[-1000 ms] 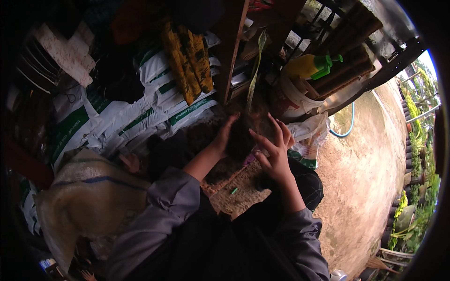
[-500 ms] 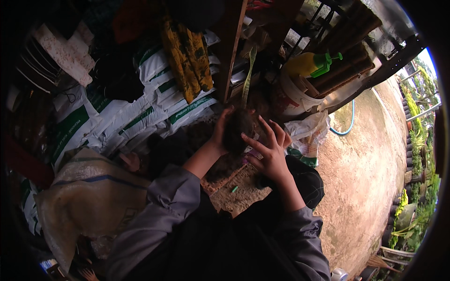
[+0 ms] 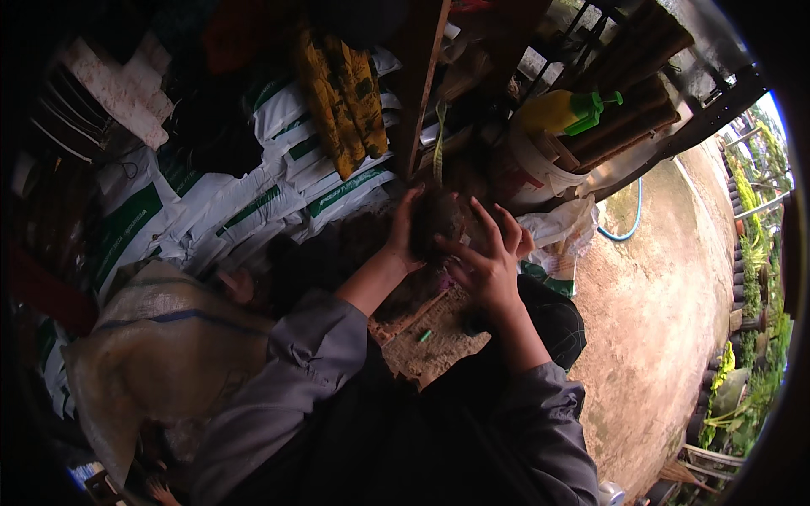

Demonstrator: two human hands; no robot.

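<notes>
Well left of the white bucket (image 3: 553, 181), a sack (image 3: 160, 354) and stacked bags (image 3: 245, 207) crowd that side. Nearer the bucket, the left hand (image 3: 403, 240) curves its fingers around a dark clump (image 3: 433, 223), a leaf (image 3: 439, 143) above it. Just below the bucket, the right hand (image 3: 494, 266) spreads its fingers wide against the clump. Right of the bucket, concrete floor (image 3: 650, 312) runs broadly to a planted edge (image 3: 747, 253).

A dark, rounded clump (image 3: 434, 221), its fine detail lost in shadow, sat between the left hand (image 3: 399, 238) and the right hand (image 3: 491, 260). A slender leaf (image 3: 439, 145), green with paler edging, stood nearly straight at its far side.
</notes>
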